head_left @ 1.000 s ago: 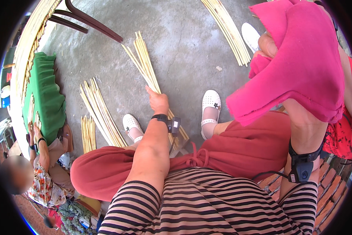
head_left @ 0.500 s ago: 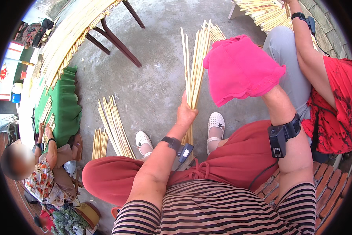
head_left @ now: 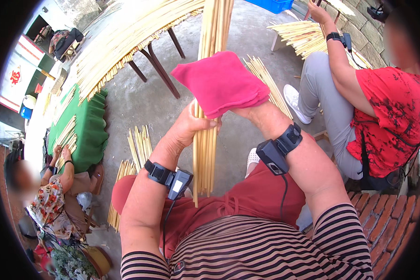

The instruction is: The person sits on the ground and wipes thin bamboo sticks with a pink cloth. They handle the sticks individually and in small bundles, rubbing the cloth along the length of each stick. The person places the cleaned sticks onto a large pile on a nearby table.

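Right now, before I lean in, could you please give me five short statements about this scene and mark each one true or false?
1. The left hand grips a bundle of long, slender, pale yellow sticks. True.
2. A bright pink soft cloth hides most of the right hand. True.
3. The pink cloth lies flat on the floor. False: it is raised at the right hand, overlapping the bundle in this view.
4. Loose pale sticks lie on the ruffled green fabric cover at the person's left. True.
5. The co-worker in the red, black-patterned shirt is at the person's left. False: that co-worker is at the right.
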Motion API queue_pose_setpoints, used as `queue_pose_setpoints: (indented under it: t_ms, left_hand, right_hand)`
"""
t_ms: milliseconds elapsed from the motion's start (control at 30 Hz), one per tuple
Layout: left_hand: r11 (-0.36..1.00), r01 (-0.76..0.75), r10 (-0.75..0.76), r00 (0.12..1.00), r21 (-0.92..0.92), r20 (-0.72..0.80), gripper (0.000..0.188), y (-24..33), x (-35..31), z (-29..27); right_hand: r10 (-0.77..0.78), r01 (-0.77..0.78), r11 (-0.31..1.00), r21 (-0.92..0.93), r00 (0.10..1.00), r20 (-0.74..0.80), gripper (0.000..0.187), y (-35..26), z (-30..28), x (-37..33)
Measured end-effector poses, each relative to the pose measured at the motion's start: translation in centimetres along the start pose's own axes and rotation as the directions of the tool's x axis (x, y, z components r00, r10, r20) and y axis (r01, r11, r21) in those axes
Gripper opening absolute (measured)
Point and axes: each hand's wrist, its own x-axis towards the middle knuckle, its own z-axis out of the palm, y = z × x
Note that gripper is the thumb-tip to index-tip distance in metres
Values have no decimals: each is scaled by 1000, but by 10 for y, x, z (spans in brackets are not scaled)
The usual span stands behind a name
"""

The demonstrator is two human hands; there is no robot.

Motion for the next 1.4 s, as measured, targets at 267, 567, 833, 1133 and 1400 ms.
queue_pose_setpoints:
  t_ms: [267,567,833,1133,1400]
  left_hand:
    - [870,202,-127,973,-450,191,43,-6,-3,-15]
    - [884,279,-300,954,-375,4,26,-27,3,-20]
    - [909,243,-268,963,-338,-28,19,-33,14,-24]
    - [972,-74,33,983,-222,-182,13,-19,12,-11]
    - [681,-348,495,867,644,-55,59,5,27,-33]
  right_hand:
    - [678,-674,727,133,735,20,36,24,14,12]
    - [666,-663,728,172,744,52,34,22,26,4]
    - [470,-468,882,-55,881,45,33,7,34,-2]
    - [-5,153,473,-868,985,172,32,-30,39,12]
    - [-127,664,-222,-714,706,697,29,-25,35,25]
